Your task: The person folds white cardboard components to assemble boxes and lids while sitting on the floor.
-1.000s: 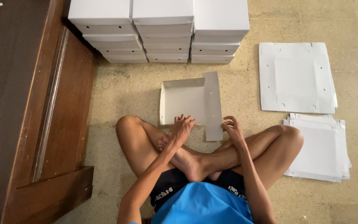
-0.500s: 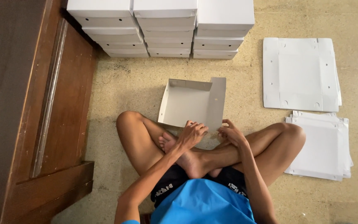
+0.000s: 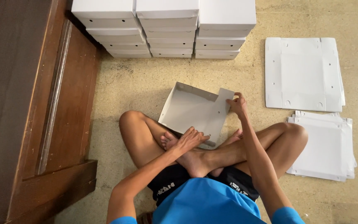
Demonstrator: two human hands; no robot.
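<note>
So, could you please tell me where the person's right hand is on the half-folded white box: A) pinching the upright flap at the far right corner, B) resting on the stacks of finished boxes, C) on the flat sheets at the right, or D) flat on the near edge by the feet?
A: the right hand pinches the raised flap at the far right corner of the half-folded white box, while the left hand presses its near edge.

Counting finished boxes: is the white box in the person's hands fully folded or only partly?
Partly folded. The white box has its far and left walls raised, while the right flap under the right hand still lies loose; the left hand presses the near edge.
</note>
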